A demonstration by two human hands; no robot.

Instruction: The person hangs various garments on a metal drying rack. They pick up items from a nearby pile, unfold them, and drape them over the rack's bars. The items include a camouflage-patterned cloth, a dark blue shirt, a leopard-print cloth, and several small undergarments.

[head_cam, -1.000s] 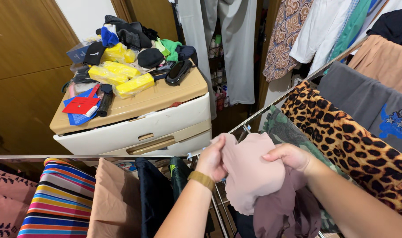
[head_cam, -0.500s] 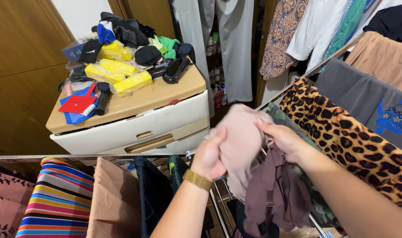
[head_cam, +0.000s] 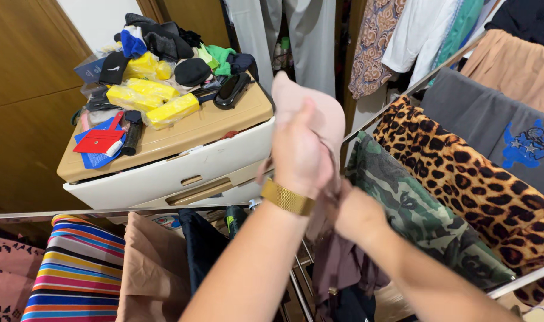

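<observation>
Gripping a soft, dusty-pink cloth [head_cam: 319, 110], the left hand [head_cam: 298, 155] lifts it; right hand [head_cam: 358, 214] clutches its bunched lower part.

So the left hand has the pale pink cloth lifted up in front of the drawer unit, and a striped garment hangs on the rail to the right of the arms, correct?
Not quite. The head view shows the left hand lifting the pale pink cloth before the drawer unit, but the striped garment hangs left of the arms; a leopard-print garment hangs right.

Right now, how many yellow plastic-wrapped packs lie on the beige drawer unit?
4: one long pack at the front, one behind it, and two smaller ones up in the clothes pile. More may be buried.
</observation>
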